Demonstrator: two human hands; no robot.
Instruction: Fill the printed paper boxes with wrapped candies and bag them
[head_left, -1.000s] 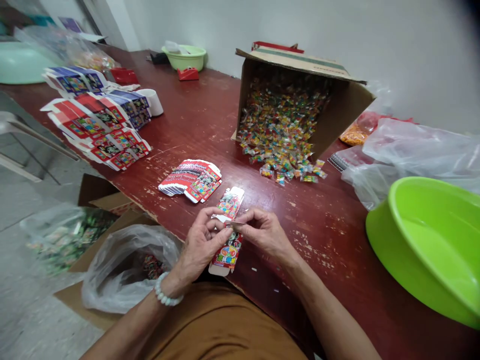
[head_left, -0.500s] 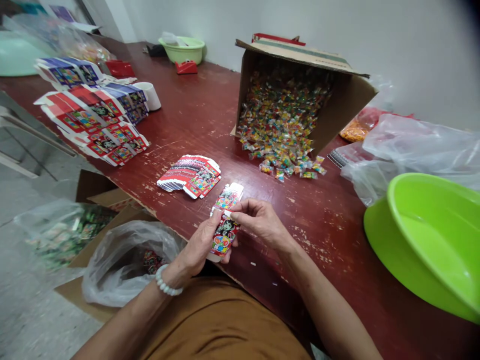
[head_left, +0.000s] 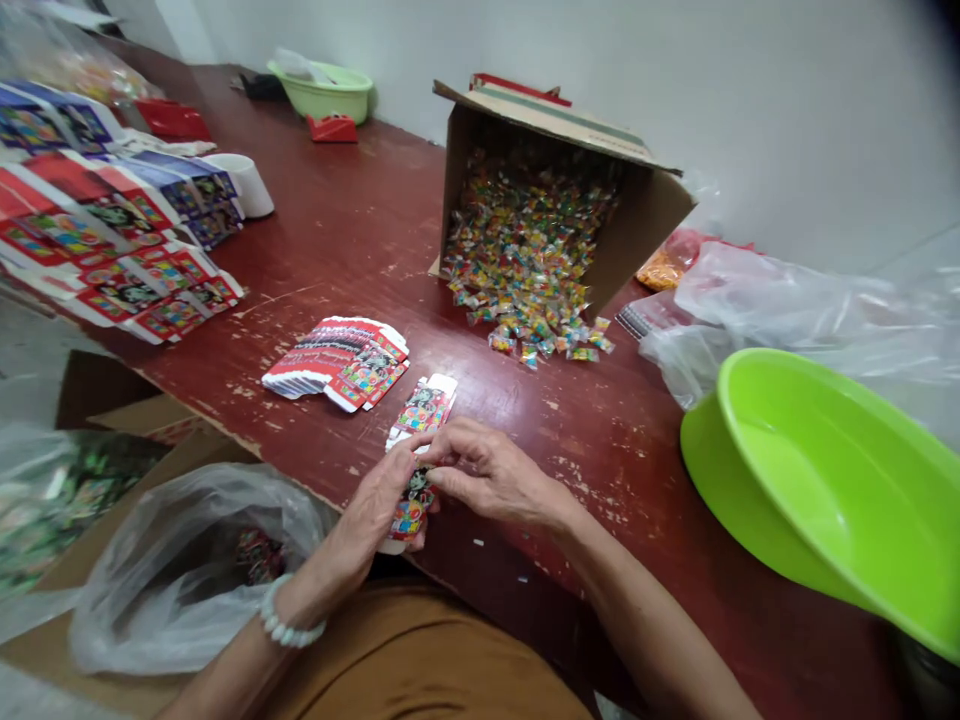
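A small printed cardboard box (head_left: 409, 500), red with cartoon pictures, is held over the near edge of the dark red table (head_left: 600, 440). My left hand (head_left: 375, 505) grips its lower part. My right hand (head_left: 487, 475) pinches its upper end with curled fingers. Just beyond my hands a second flat box blank (head_left: 425, 405) lies on the table. A fanned stack of flat box blanks (head_left: 337, 357) lies further left.
A tipped cardboard carton (head_left: 555, 190) spills wrapped candies (head_left: 536, 330) at the back. A green basin (head_left: 832, 480) and clear plastic bags (head_left: 787, 300) are on the right. Piles of made boxes (head_left: 112, 240) stand at left. An open plastic bag (head_left: 195, 560) sits below the table edge.
The box has been turned and drawn closer between my hands, with my right fingers now curled over its top. The view has shifted right.
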